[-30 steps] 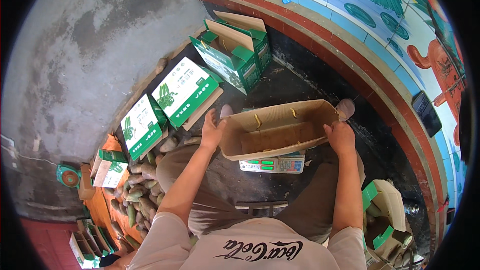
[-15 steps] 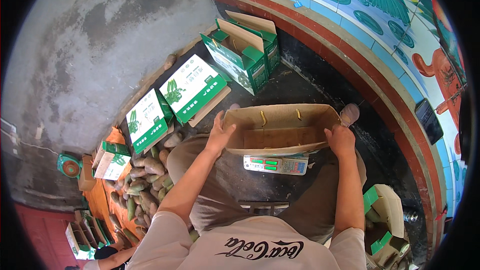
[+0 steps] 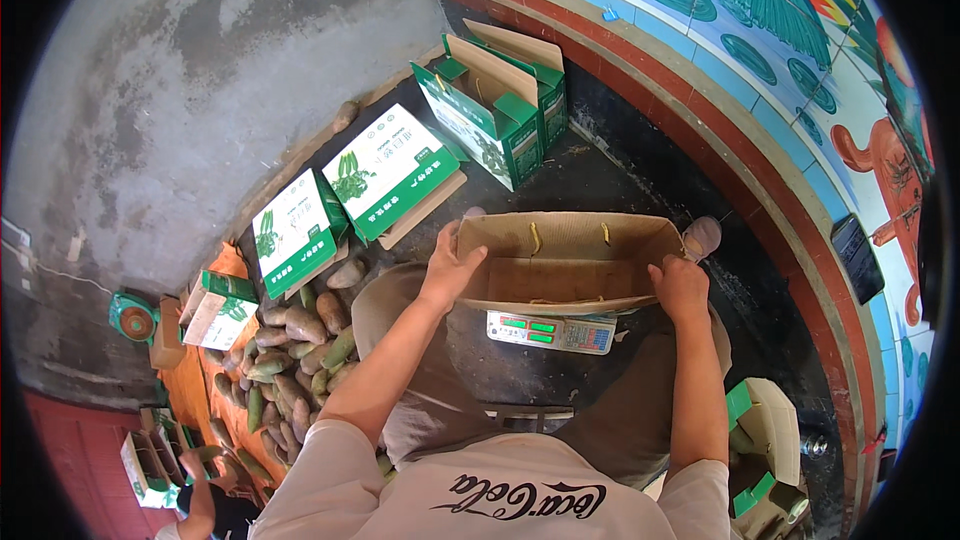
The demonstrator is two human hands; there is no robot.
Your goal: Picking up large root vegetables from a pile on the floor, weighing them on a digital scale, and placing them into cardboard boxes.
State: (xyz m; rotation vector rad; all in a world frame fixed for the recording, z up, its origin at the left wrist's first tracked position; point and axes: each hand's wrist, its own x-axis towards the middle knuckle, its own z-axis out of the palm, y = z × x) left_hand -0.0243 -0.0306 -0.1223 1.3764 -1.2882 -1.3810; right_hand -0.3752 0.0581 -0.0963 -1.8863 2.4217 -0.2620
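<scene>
An open-topped cardboard box (image 3: pixel 565 282) with a brown inside and yellow cord handles rests above a digital scale (image 3: pixel 553 332), between my knees. My left hand (image 3: pixel 454 265) grips the box's left end, thumb on the inner side. At the opposite end, my right hand (image 3: pixel 682 285) is closed round the rim. The scale's keypad and lit green display show below the near wall of the box. Its weighing plate is hidden under the box.
Green-and-white cartons (image 3: pixel 390 170) lie along the wall, with open cartons (image 3: pixel 490 115) beyond them. A pile of soil-covered root vegetables (image 3: pixel 290 350) is at left. Another open carton (image 3: pixel 770 430) stands at right. Another person's arm (image 3: pixel 200 500) reaches at lower left.
My hands stay on the box's ends, and it sits about the same over the scale. The view has shifted slightly. At lower left the other person's arm has risen toward the cartons there.
</scene>
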